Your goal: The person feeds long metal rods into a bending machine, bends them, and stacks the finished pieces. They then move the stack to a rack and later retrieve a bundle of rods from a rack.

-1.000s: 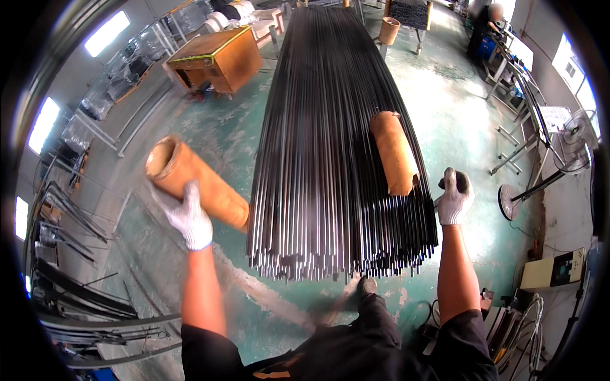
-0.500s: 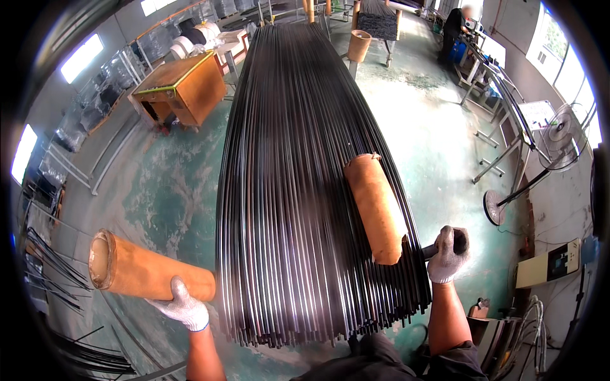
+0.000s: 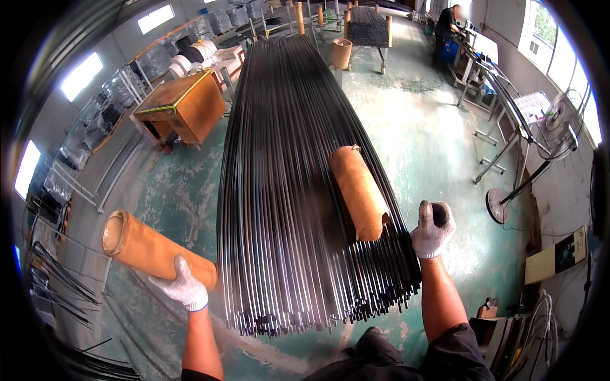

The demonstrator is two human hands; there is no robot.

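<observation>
A long bundle of thin black rods point(image 3: 286, 209) runs away from me, its near ends uneven. At its left side, my left hand point(image 3: 183, 287), in a white knit glove, grips a brown cardboard tube point(image 3: 155, 247) from below with the thumb up along its side. To the right of the bundle, my gloved right hand point(image 3: 434, 232) is closed in a fist around a dark bar end point(image 3: 440, 214), mostly hidden by the fingers. A second brown cardboard tube point(image 3: 360, 193), torn at its rims, lies on top of the rods near the right hand.
A wooden desk point(image 3: 184, 108) stands left of the bundle. On the right are a floor fan point(image 3: 559, 127), metal stands and a cream box point(image 3: 556, 256). Another person point(image 3: 447, 32) stands at the far right bench. Loose black rods point(image 3: 60, 273) lie at lower left.
My view has shifted slightly, so the bundle, the tube on it and both hands sit higher in the picture. The right hand still stays closed beside the bundle, the left on its tube.
</observation>
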